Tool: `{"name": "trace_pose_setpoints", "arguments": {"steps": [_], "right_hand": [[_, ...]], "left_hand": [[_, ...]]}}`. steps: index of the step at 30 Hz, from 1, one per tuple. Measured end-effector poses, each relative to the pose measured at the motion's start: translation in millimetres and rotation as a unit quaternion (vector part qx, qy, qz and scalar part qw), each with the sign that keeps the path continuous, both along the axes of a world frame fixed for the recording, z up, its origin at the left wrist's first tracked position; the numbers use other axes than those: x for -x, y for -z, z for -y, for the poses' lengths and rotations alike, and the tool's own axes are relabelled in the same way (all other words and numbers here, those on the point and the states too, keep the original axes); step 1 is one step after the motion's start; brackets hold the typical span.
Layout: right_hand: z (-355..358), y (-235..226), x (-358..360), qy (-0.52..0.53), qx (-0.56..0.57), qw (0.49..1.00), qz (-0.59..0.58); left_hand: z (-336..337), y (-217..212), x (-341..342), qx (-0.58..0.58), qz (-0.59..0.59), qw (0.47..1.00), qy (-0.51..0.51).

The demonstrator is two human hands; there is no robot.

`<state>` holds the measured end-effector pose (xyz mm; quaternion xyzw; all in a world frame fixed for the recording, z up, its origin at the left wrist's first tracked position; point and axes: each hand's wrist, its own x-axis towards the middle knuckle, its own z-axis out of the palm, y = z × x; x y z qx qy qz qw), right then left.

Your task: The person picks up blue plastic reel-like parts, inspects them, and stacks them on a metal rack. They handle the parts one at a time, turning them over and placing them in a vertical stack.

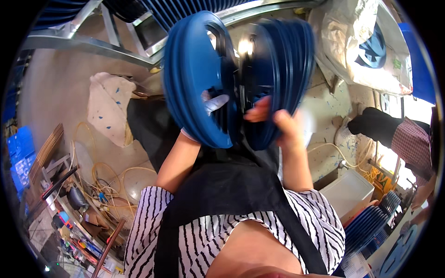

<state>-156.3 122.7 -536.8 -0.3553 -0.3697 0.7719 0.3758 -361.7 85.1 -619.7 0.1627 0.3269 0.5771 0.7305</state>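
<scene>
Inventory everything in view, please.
Left disc stack: one, blue, top centre
Right disc stack: one, blue, top centre
Frame: one, silver, upper left
Racked discs: many, blue, top left
Lined container: one, whitish, upper right
Unclear item: one, beige, left
Cables: several, yellow, lower left
Storage box: one, white, lower right
Far stack: one, blue, lower right
Co-worker: one, dark trousers, right
Clutter: uncounted, mixed, lower left
Left grip: one, white thumb, left stack
Right grip: one, bare fingers, right stack

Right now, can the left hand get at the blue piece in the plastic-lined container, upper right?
Probably not: the left hand is holding the left stack of blue rings, and the right stack and right hand lie between it and the blue piece.
</scene>
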Motion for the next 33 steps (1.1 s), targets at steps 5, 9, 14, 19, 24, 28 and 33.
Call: {"name": "trace_pose_setpoints", "arguments": {"steps": [5, 9, 14, 19, 24, 28, 33], "right_hand": [[-31, 35, -50, 0.133, 0.064, 0.976, -0.158], [-36, 55, -69, 0.166, 0.017, 0.966, -0.2], [-31, 60, -74, 0.196, 0.016, 0.971, -0.136], [-25, 61, -64, 0.2, 0.013, 0.974, -0.109], [-13, 58, -52, 0.195, 0.056, 0.972, -0.116], [1, 58, -45, 0.195, 0.069, 0.974, -0.088], [6, 65, -36, 0.178, 0.076, 0.977, -0.087]], "left_hand": [[27, -10, 39, 0.01, 0.233, 0.972, -0.003], [32, -11, 48, -0.088, 0.293, 0.952, -0.016], [53, -31, 68, 0.069, 0.079, 0.986, -0.132], [17, -8, 95, 0.02, -0.129, 0.965, -0.228], [-80, 27, 183, -0.021, -0.026, 0.985, -0.167], [-112, 30, 211, 0.011, -0.014, 0.985, -0.174], [-99, 27, 221, 0.03, -0.048, 0.975, -0.215]]}}
